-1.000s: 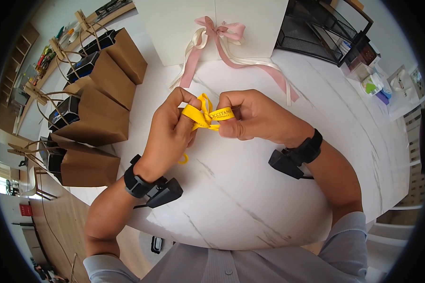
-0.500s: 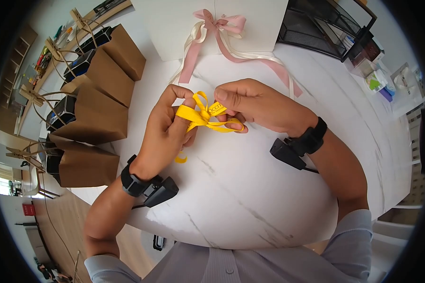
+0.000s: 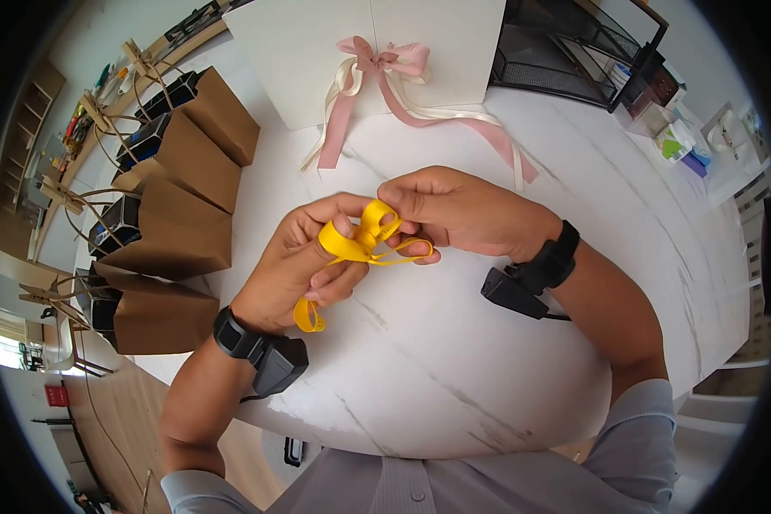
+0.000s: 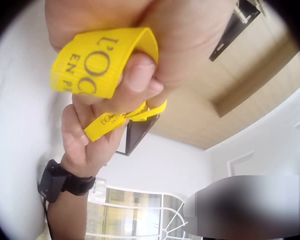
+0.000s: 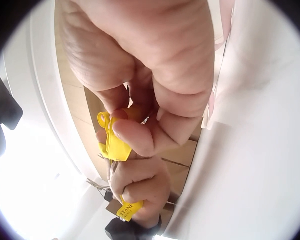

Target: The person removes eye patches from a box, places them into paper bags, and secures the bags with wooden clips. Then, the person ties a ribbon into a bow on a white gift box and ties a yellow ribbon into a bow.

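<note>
A yellow ribbon [image 3: 338, 244] with dark lettering is looped between both hands above the table. My left hand [image 3: 295, 261] grips it, thumb and index finger pinching near its gathered middle. A tail of ribbon hangs below the left fingers. At the upper loop, my right hand [image 3: 467, 210] pinches the ribbon between thumb and index finger, while a thin loop runs over its lower fingers. In the left wrist view, a broad lettered band of ribbon [image 4: 87, 62] curves around the left thumb tip. The right wrist view shows folded ribbon [image 5: 117, 145] at the right fingertips.
Several brown paper bags [image 3: 176, 227] with clothespins on their handles line the left side. Behind the hands stands a white box [image 3: 291, 64] with a pink and cream bow [image 3: 373, 64]. A black mesh organizer [image 3: 557, 56] is at the back right of the marble-patterned table [image 3: 454, 360].
The right fingers have shifted from the lettered band to the upper loop. The left hand has turned and lowered slightly, and more of the tail shows below it.
</note>
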`<action>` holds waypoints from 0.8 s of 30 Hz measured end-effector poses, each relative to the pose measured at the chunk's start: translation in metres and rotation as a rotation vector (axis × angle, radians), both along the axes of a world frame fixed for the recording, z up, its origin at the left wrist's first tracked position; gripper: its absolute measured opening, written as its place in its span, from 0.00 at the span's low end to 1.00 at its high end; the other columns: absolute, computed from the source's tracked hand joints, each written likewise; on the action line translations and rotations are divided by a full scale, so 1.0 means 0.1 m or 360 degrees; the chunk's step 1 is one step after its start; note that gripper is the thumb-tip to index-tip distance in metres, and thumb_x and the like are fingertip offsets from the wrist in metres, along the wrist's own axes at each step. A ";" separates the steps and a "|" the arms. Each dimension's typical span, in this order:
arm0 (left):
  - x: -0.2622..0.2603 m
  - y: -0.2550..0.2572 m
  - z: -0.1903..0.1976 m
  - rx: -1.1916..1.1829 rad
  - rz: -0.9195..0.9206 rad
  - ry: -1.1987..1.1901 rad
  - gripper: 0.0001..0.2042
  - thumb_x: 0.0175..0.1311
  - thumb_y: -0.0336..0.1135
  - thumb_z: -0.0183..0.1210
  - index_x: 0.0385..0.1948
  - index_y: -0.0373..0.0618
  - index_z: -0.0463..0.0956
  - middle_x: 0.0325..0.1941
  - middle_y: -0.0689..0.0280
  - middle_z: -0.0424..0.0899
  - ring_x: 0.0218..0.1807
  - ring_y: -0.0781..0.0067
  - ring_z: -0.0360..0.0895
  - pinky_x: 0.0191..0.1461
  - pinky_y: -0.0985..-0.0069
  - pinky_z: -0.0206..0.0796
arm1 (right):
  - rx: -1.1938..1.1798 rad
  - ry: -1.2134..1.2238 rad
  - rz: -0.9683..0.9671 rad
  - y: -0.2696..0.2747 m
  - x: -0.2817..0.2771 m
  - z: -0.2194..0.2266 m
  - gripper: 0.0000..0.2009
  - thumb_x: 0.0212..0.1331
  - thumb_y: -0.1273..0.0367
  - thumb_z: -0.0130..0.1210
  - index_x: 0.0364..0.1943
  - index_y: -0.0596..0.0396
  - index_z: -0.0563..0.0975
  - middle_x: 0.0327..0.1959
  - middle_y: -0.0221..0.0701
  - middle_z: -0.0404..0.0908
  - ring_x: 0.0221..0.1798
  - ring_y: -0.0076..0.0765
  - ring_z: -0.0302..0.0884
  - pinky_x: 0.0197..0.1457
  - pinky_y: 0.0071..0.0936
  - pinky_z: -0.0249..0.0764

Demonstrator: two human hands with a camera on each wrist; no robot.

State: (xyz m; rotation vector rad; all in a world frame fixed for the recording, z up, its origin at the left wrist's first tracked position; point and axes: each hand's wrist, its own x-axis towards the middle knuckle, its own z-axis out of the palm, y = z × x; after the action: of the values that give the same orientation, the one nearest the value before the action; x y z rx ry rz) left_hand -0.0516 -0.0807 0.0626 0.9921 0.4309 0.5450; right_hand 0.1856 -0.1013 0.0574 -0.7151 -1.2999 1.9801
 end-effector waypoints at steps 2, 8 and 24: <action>-0.01 0.02 -0.06 0.0062 -0.0067 0.0081 0.06 0.77 0.35 0.55 0.43 0.45 0.71 0.13 0.78 0.60 0.12 0.91 0.55 0.16 0.87 0.41 | -0.0010 -0.0049 0.0020 -0.02 0.03 0.02 0.22 0.79 0.50 0.44 0.39 0.57 0.75 0.31 0.24 0.69 0.30 0.21 0.67 0.33 0.21 0.64; -0.05 -0.01 0.04 0.0014 -0.0276 -0.0265 0.05 0.78 0.33 0.55 0.41 0.45 0.69 0.16 0.75 0.63 0.13 0.89 0.52 0.18 0.85 0.42 | 0.0299 -0.0163 0.0061 -0.08 0.08 0.12 0.29 0.79 0.44 0.37 0.39 0.58 0.75 0.31 0.25 0.71 0.29 0.20 0.67 0.31 0.19 0.64; -0.14 -0.31 0.06 -0.0024 0.0029 -0.0225 0.09 0.69 0.18 0.51 0.39 0.45 0.62 0.18 0.73 0.65 0.12 0.89 0.51 0.18 0.84 0.40 | 0.0350 -0.0326 0.0007 -0.15 0.20 0.10 0.31 0.79 0.44 0.38 0.43 0.59 0.79 0.29 0.28 0.77 0.23 0.16 0.61 0.24 0.15 0.56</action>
State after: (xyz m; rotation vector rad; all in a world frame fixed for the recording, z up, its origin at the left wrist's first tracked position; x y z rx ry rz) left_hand -0.0654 -0.1116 0.0683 0.9294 0.3177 0.6232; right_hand 0.2052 -0.1166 0.0670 -0.8227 -1.6118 1.7674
